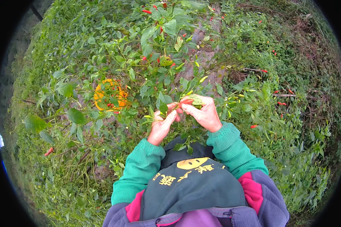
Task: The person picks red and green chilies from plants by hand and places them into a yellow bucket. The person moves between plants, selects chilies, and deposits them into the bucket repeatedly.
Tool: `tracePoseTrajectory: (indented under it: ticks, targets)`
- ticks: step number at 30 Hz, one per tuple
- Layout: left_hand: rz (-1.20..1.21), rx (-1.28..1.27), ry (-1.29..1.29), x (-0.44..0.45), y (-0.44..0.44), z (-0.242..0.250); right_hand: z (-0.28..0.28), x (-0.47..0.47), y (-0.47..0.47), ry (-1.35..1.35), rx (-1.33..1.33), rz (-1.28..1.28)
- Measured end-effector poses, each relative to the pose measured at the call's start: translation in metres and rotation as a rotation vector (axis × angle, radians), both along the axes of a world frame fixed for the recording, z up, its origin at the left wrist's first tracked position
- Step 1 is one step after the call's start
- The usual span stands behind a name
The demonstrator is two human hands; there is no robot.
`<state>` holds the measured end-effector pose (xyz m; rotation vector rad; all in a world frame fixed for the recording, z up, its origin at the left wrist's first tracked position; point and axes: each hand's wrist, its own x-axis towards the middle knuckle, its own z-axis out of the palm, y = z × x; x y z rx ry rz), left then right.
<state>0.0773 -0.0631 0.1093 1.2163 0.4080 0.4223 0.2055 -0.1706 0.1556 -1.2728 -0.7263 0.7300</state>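
Note:
Both hands meet in the middle of the view, among the leaves of a chili pepper plant. My left hand [162, 124] is closed around a thin green stem with leaves. Close beside its fingertips, my right hand [200, 112] pinches a red chili pepper [186, 102] between thumb and fingers, with a pale green leaf lying over them. A yellowish green chili [203, 79] hangs just above the right hand. To the left, partly hidden by foliage, an orange plastic bucket [99, 98] holds several red chilies.
Dense chili plants [110, 54] surround me, bearing scattered red and green peppers. A strip of greyish ground sheet [213, 56] shows between the rows ahead. Dry brown stems [304, 31] lie at the upper right. Branches reach close to my dark apron [193, 193], which bears yellow writing.

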Motion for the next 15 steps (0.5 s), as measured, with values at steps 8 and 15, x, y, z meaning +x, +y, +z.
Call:
tracePoseTrajectory:
  ticks: [8,15]
  targets:
    - [0.261,-0.093,0.041,0.007,0.001,0.002,-0.009,-0.019,0.003,-0.746,-0.078,-0.094]
    - [0.377,-0.477,0.003,0.006,0.002,-0.002,-0.037,-0.021,0.004,0.680,-0.036,0.039]
